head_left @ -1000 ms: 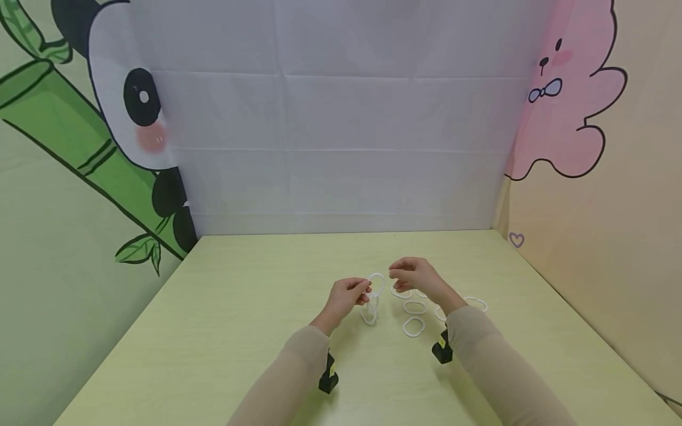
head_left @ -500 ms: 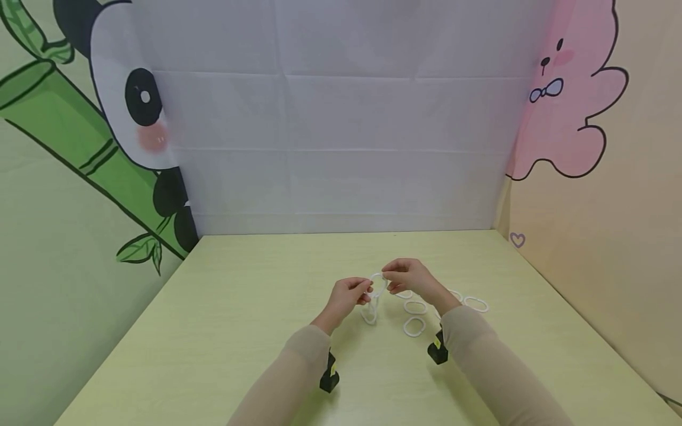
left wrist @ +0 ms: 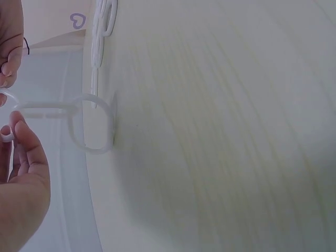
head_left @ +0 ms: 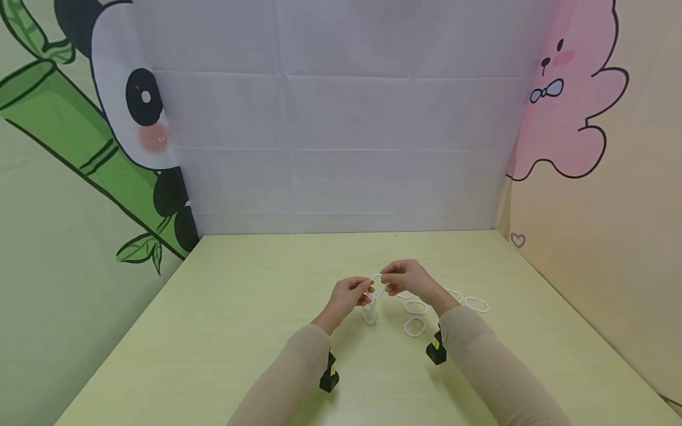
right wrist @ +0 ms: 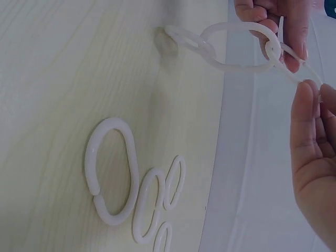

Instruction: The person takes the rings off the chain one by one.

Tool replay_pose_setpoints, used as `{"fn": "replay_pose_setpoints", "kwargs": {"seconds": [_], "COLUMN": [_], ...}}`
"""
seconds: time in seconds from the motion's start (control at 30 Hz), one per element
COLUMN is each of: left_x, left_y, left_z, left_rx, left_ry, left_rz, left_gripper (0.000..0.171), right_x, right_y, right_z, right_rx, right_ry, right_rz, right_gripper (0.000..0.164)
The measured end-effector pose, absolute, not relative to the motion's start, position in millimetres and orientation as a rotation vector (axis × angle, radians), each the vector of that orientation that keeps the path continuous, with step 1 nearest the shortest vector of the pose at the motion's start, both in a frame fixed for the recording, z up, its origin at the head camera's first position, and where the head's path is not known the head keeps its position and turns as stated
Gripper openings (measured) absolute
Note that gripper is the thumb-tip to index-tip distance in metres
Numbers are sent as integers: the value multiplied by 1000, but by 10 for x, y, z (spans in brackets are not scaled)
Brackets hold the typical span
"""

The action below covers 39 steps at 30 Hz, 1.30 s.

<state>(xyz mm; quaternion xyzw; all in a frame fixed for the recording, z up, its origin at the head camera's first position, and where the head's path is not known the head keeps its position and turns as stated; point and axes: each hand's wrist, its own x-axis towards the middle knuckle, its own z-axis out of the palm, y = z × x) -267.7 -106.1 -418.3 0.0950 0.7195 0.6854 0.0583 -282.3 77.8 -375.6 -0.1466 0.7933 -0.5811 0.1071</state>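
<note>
My left hand [head_left: 348,294] pinches one side of a white plastic chain link [right wrist: 286,69] between thumb and fingertips. From the other side my right hand [head_left: 412,278] pinches that same link, the two hands close together above the table. Two more links hang from it, joined as a short chain: an upper one [right wrist: 247,68] and a lower one [right wrist: 184,34] that comes down close over the tabletop. Fingertips hide parts of the held link. In the right wrist view a loose white link [right wrist: 91,163] with a small gap in its side lies below the hands.
Several loose white links, such as the near link [head_left: 406,327] and the far right link [head_left: 476,310], lie on the pale yellow table [head_left: 186,331] near the right forearm. A white cloth [head_left: 341,177] hangs behind the table.
The right hand has moved left to the link in the left hand and now pinches it. The left hand has stayed almost still with its chain.
</note>
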Motion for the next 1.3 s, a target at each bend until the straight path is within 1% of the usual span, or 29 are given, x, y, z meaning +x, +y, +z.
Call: {"fn": "replay_pose_setpoints", "kwargs": {"seconds": [0.3,0.57,1.07,1.3], "left_x": [-2678,-2676,-2716,-2724], "left_y": [-1085,-1086,-1102,-1108], "left_z": [-4225,-4230,-4267,-4275], "left_rx": [288,291,281,274], "left_ry": [2159,2120,2173,2167], "left_rz": [2036,1972,1989,2025], "left_gripper": [35,34,30,29], "right_x": [-2812,-2863,-2887,-2887], "right_y": [767,796,904,922], "right_z": [-3725,-3794,-3859,-3896], "right_rx": [-427,-391,-367,-299], "right_ry": [2320,2310,2299,2288], "right_rz": [-1785,-1832,-1862,-1860], "right_gripper": [22,19,22,23]}}
